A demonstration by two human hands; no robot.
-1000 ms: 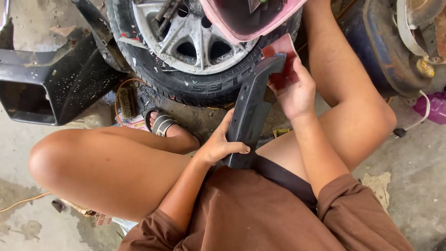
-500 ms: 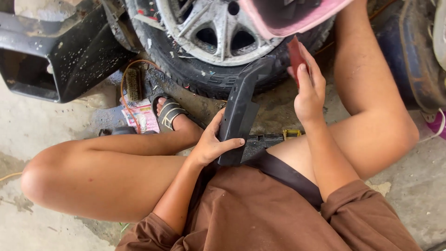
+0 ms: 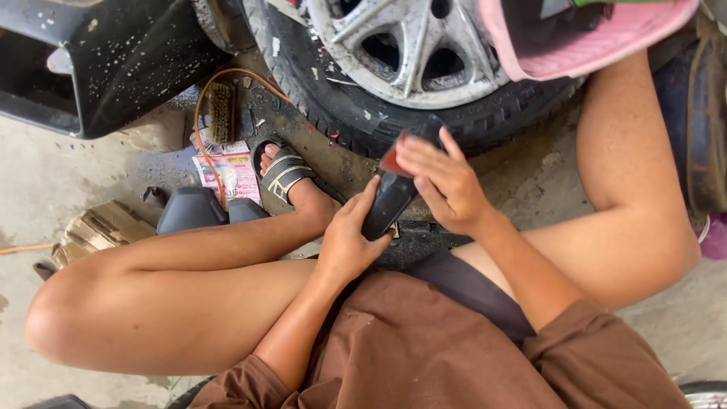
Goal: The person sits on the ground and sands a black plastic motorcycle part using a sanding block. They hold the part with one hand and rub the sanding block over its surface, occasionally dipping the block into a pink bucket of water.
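Left hand (image 3: 350,241): grip closed on black plastic part (image 3: 388,203). Right hand (image 3: 443,182): fingers pressing red pad (image 3: 394,159) onto part's far end. Tyre (image 3: 394,121) just beyond.

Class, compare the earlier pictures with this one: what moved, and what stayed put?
The right hand, pressing a red pad, slid down the black plastic part toward the left hand. The left hand kept its grip; the tyre stayed in place.

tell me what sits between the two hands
In the head view, a long black plastic part runs between them: the left hand grips its lower end, and the right hand presses a small red piece against its upper end.
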